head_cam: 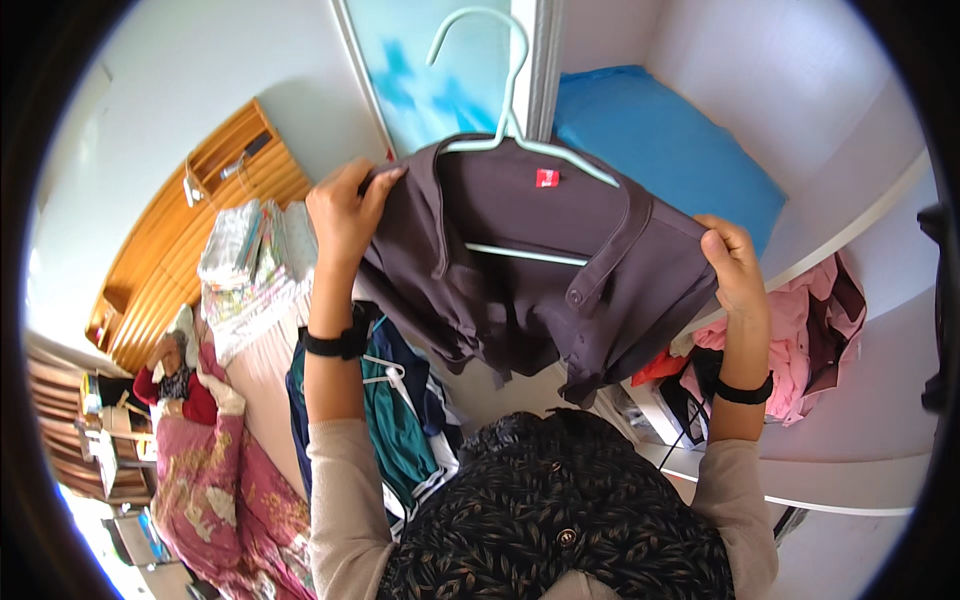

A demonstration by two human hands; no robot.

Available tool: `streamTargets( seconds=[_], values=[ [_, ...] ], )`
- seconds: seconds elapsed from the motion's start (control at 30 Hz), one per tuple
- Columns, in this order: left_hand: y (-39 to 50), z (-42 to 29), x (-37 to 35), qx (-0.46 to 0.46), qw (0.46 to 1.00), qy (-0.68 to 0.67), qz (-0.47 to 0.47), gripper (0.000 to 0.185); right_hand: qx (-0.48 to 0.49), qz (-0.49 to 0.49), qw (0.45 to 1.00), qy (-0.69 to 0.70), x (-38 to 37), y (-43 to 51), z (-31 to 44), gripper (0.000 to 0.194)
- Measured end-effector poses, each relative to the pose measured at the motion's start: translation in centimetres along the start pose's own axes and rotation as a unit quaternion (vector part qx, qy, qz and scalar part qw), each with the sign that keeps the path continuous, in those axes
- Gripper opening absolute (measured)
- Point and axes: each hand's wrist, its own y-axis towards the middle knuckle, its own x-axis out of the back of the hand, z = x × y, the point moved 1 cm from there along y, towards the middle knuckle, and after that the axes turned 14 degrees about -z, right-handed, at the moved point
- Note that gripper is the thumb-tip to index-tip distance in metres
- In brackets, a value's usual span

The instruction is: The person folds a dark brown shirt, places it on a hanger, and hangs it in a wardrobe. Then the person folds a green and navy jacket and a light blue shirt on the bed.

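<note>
A dark purple-brown collared shirt (510, 300) with its placket open hangs on a pale green clothes hanger (514, 82), whose hook points up. My left hand (349, 210) pinches the shirt's shoulder at the picture's left. On the other side, my right hand (731, 262) grips the opposite shoulder. The hanger's bar shows through the open neck, and a small red tag is sewn inside the collar. Neither hand touches the hanger's hook.
At right stands a white wardrobe with a blue item (660, 142) above and pink clothes (802, 345) on a lower shelf. Green and navy garments (397, 420) with hangers lie at left. Beyond, a person (180, 382) rests in bed under a floral quilt (202, 487), near folded bedding (251, 255).
</note>
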Motion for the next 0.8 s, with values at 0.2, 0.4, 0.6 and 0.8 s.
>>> streamTargets(
  seconds=[0.2,0.4,0.6,0.8],
  values=[
    [-0.8,3.7,-0.6,0.036,0.999,-0.036,-0.014,0.045,0.025,-0.044,0.999,0.01,-2.1,0.0,-0.3,0.035],
    [-10.6,13.2,-0.7,0.272,0.93,-0.243,-0.051,0.075,0.059,-0.119,0.987,0.086,-1.3,0.2,1.8,0.031],
    [-26.8,14.8,-2.7,0.413,0.854,-0.247,0.197,0.066,0.032,-0.199,0.967,0.157,-1.7,1.5,3.6,0.025],
    [-26.7,1.8,-2.7,0.407,0.772,-0.417,0.254,0.093,0.036,-0.117,0.977,0.177,-8.2,2.4,4.0,0.022]
  ],
)
